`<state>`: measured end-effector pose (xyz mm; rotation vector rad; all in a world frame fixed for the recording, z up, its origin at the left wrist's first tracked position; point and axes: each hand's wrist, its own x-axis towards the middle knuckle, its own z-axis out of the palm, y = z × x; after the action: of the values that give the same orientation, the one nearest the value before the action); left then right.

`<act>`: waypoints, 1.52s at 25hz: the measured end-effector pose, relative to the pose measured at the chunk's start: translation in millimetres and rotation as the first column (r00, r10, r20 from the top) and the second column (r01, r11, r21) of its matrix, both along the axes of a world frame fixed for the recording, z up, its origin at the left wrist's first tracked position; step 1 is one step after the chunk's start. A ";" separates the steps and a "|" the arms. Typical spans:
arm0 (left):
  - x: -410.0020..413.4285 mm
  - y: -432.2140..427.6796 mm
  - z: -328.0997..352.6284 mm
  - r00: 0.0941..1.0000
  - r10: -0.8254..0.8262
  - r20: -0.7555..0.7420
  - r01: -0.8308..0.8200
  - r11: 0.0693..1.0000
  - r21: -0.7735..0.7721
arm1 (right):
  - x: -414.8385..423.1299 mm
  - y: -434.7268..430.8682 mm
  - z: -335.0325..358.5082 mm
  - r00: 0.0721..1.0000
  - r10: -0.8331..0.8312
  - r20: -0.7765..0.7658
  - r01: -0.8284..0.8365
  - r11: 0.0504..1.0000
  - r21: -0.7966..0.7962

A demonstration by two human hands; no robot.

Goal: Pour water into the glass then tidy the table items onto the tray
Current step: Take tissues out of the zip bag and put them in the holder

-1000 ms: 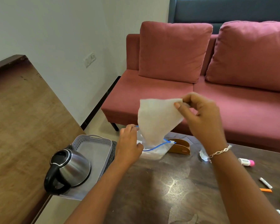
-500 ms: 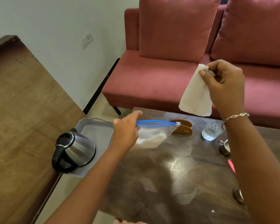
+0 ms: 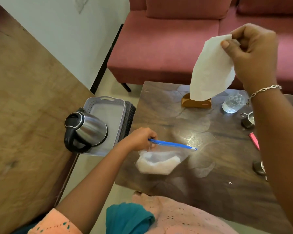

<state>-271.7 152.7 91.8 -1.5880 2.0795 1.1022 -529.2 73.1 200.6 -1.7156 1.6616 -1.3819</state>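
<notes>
My left hand [image 3: 141, 139] pinches the blue zip edge of a clear plastic bag [image 3: 161, 160] with white tissues inside, held just above the dark table [image 3: 201, 166]. My right hand [image 3: 253, 53] is raised over the table's far side, gripping a white tissue [image 3: 210, 68] that hangs down. A clear glass [image 3: 233, 103] with water stands at the far right. A steel kettle [image 3: 86, 130] sits on the near end of the grey tray [image 3: 105, 105], left of the table.
A wooden tissue holder [image 3: 195, 103] stands behind the hanging tissue. A small steel cup [image 3: 248, 119], a pink pen [image 3: 254, 141] and a dark round object [image 3: 259, 167] lie along the right. A red sofa [image 3: 159, 44] is beyond; a wooden surface [image 3: 24, 107] on the left.
My view has tilted down and closer. The tissue came out of the bag and rose to the right in my right hand; my left hand lowered the bag toward me.
</notes>
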 end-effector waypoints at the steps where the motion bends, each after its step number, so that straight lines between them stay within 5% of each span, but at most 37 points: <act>1: 2.6 -3.0 -9.4 1.000 0.009 0.005 -0.009 1.000 0.009 | 1.0 0.0 -2.6 1.000 0.003 -0.002 -0.003 1.000 0.008; 11: 17.6 -37.5 -77.1 0.956 0.267 0.121 -0.233 0.942 -0.240 | 15.7 10.4 -25.3 0.991 0.094 -0.092 -0.081 0.987 0.135; 15: 7.0 -47.0 -68.7 0.899 0.388 -0.204 -0.421 0.894 -0.152 | 26.6 17.9 -26.5 0.983 0.165 -0.080 -0.151 0.976 0.157; 18: -4.0 -39.2 -54.0 0.636 0.613 -0.468 -0.564 0.784 0.260 | 37.4 23.2 -21.0 0.975 0.206 -0.080 -0.194 0.972 0.133; 23: -16.3 -21.5 -32.2 0.207 0.806 -0.555 -0.317 0.592 0.741 | 47.8 27.0 -1.8 0.956 0.285 0.068 -0.291 0.952 0.098; 34: -10.6 -18.4 6.2 -0.191 0.714 -0.673 -0.347 0.593 0.727 | 33.4 18.7 11.7 0.918 0.279 0.282 -0.307 0.950 0.060; 38: -19.8 -26.0 19.5 -0.382 0.698 -0.606 -0.361 0.490 0.793 | 28.9 14.6 18.4 0.880 0.332 0.339 -0.365 0.930 0.039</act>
<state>-291.4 126.7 111.2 -1.8766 0.8716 3.7056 -500.3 87.7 219.0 -1.5325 1.1532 -1.2964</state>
